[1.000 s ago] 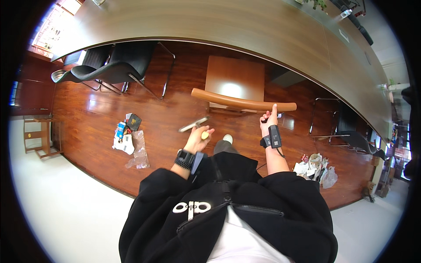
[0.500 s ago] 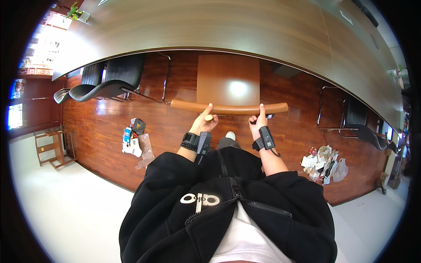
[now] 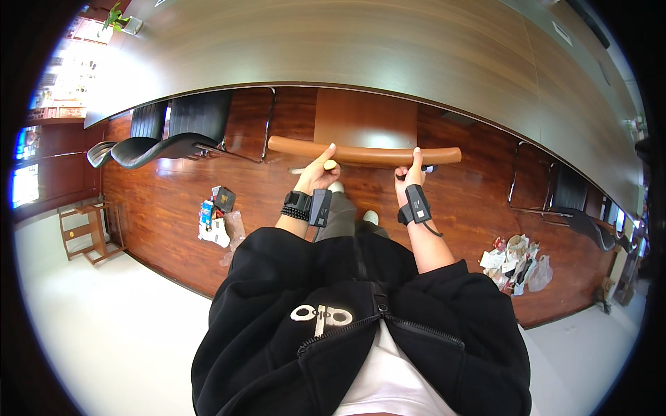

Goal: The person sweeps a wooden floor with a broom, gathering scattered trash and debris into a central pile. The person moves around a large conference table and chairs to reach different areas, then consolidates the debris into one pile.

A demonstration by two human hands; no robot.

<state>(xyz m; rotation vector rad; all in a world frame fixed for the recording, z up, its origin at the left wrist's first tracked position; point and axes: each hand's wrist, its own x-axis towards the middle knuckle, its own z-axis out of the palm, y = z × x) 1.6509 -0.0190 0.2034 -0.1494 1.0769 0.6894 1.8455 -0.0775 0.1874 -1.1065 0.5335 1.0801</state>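
Observation:
A long, slightly curved brown rail, like the top of a chair back seen from above, spans the space in front of me. My left hand grips its near side, thumb laid over the top. Between the fingers shows the round pale-yellow end of something I cannot make out. Toward the rail's right end, my right hand holds on in the same way, thumb up and fingers curled. A small dark object shows by those fingers, too small to name. What lies under the rail is mostly hidden.
A long wooden table crosses ahead, with a brown panel below its edge. Black chairs stand at left, another chair at right. Floor piles lie left and right. A wooden frame stands far left.
The rail has moved forward toward the table with both hands still on it. My legs have stepped forward, and a second shoe now shows. The brown panel looks darker, its bright reflection gone.

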